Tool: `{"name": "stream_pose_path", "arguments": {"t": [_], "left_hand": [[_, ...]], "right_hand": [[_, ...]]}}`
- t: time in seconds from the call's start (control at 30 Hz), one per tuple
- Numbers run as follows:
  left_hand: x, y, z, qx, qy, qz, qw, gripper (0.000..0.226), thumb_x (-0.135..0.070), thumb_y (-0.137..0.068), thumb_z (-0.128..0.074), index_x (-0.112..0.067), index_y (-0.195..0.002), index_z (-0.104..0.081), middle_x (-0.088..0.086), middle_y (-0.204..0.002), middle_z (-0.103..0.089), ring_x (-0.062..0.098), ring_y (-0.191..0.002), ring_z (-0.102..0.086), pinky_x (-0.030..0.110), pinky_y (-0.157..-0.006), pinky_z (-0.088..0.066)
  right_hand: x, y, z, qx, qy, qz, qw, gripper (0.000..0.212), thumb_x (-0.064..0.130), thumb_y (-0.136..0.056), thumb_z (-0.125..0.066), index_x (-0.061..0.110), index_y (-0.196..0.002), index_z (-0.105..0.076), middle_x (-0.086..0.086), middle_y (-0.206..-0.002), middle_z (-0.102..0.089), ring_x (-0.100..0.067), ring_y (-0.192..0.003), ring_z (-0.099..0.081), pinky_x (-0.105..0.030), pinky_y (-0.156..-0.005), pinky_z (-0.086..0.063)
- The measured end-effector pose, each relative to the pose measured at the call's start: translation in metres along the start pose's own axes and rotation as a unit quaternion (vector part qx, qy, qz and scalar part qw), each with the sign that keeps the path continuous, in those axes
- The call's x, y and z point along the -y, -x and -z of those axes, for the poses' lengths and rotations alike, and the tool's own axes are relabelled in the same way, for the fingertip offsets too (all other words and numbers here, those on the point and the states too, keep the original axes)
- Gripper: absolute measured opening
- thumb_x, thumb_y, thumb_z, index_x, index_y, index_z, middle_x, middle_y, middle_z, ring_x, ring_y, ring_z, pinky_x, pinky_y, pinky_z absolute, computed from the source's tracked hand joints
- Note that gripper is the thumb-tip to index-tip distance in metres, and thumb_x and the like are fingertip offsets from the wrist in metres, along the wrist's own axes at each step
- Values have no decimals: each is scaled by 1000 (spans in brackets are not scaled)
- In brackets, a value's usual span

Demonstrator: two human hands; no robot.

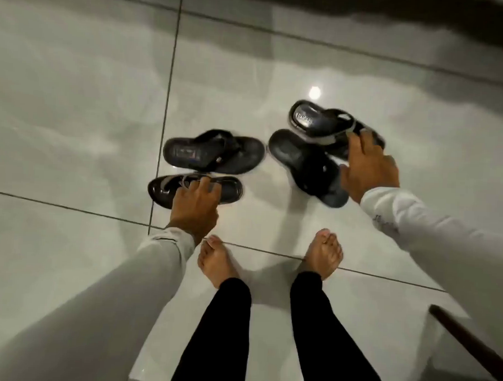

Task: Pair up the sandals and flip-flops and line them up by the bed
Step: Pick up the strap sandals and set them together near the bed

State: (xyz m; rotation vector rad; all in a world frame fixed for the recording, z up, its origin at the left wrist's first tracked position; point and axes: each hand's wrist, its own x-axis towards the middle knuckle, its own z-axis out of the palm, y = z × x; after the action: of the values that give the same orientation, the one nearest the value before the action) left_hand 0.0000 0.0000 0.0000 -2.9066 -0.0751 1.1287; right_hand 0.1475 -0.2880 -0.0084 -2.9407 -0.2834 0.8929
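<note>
Both hands pinching straps, probably to sort pairs: left hand [196, 201] on the 7 o'clock flip-flop [164, 188], right hand [368, 166] on the 1 o'clock sandal [314, 119].

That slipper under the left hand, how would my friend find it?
Start at the bare feet on the tiled floor. Just ahead, the left hand grips a glossy flip-flop. It's the nearest, shiniest one, with thin grey straps.

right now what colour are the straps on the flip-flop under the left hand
Grey straps on the glossy dark flip-flop under the left hand, in the head view.
</note>
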Motion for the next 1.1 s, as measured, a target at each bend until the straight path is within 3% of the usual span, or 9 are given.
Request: {"name": "stream_pose_path", "arguments": {"t": [0.17, 0.33, 0.5, 0.6, 0.67, 0.77, 0.9, 1.0, 1.1], "left_hand": [[10, -41, -50, 104, -109, -8, 989, 57, -7, -88, -60, -14, -141, -41, 13, -139, -47, 34, -104, -67, 36, -66, -44], [30, -69, -70, 146, -164, 11, 975, 47, -20, -92, -59, -21, -138, -49, 8, -131, -56, 31, -114, -63, 41, -87, -49], [30, -67, -68, 127, -204, -22, 970, 28, -23, -93, -61, -21, -121, -63, 3, -115, -68, 26, -106, -67, 37, -87, -51], [10, -52, -56, 112, -152, -34, 981, 23, -24, -95, -58, -20, -117, -63, 3, -111, -69, 26, -102, -69, 35, -80, -50], [-13, -39, -48, 114, -100, -41, 988, 19, -23, -94, -59, -20, -113, -65, 3, -110, -70, 27, -100, -70, 35, -77, -51], [-46, -28, -38, 61, -36, -36, 997, 15, -24, -82, -72, -18, -96, -71, 6, -87, -74, 31, -78, -74, 33, -67, -54], [-94, -21, -37, 72, 58, -72, 993, 36, -19, -89, -57, -13, -125, -53, 11, -117, -63, 36, -104, -65, 40, -82, -48], [-106, -15, -46, 52, 74, -56, 994, 49, -9, -85, -61, -10, -132, -48, 12, -124, -57, 33, -109, -61, 43, -84, -49], [-84, 5, -59, 36, 68, -40, 996, 58, -8, -86, -59, -11, -141, -42, 13, -130, -53, 33, -112, -59, 44, -85, -50]], "right_hand": [[-11, -54, -60, -7, -132, -119, 984, 59, 26, -93, -52, 26, -148, -31, -20, -152, -33, -45, -130, -45, -54, -102, -41], [-11, -105, -85, -9, -266, -185, 946, 49, 27, -89, -55, 23, -138, -51, -16, -137, -56, -34, -130, -49, -37, -114, -35], [-11, -105, -76, -78, -303, -237, 920, 33, 35, -85, -67, 12, -107, -74, -9, -111, -73, -24, -105, -68, -14, -78, -41], [-3, -87, -56, -126, -279, -256, 917, 23, 26, -86, -63, 14, -103, -73, -4, -106, -70, -23, -108, -64, -19, -84, -43], [-1, -76, -40, -164, -277, -233, 918, 25, 16, -81, -54, 12, -99, -71, -3, -106, -69, -25, -106, -64, -24, -87, -48], [-3, -60, -19, -212, -269, -186, 921, 33, 6, -73, -41, 10, -96, -65, -7, -115, -66, -22, -101, -62, -25, -87, -50], [-12, -27, -2, -218, -258, -122, 933, 31, -2, -80, -39, 6, -103, -58, -13, -120, -55, -20, -92, -49, -5, -72, -31], [-18, -5, -1, -227, -247, -26, 942, 25, -1, -81, -40, 8, -102, -50, -14, -105, -56, -15, -83, -45, -24, -72, -41], [-4, 12, -2, -179, -293, -4, 939, 27, -1, -79, -46, 14, -102, -44, -8, -101, -60, -27, -85, -57, -34, -76, -52]]}}
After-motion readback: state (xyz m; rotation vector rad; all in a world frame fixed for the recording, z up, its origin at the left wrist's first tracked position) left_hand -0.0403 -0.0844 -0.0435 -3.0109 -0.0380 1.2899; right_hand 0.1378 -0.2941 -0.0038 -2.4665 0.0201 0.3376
